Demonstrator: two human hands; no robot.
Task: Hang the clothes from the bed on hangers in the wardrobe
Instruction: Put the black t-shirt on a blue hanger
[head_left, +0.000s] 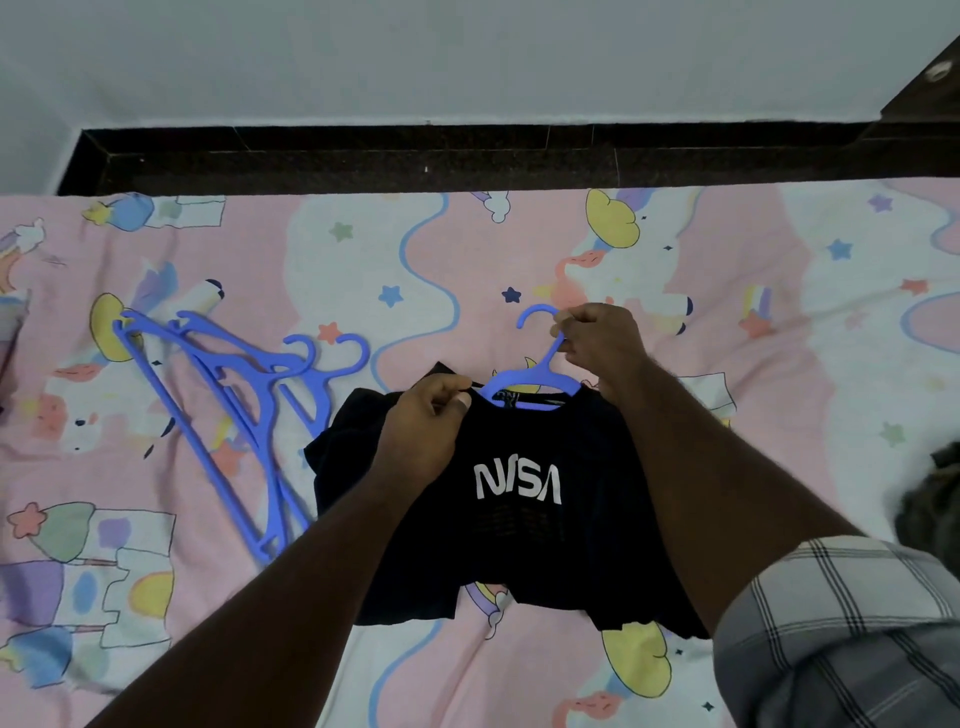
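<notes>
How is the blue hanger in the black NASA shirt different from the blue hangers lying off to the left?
The hanger in the black NASA T-shirt is single, and its arms sit inside the collar; the spare hangers lie bare in an overlapping pile on the bedsheet. The shirt's hanger is gripped at the neck by the right hand while the left hand pinches the collar; no hand touches the spare ones. All are the same blue plastic.

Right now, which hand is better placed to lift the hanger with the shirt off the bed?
The right hand: its grip is already on the neck of the blue hanger below the hook. The left hand only pinches the black shirt at its collar.
</notes>
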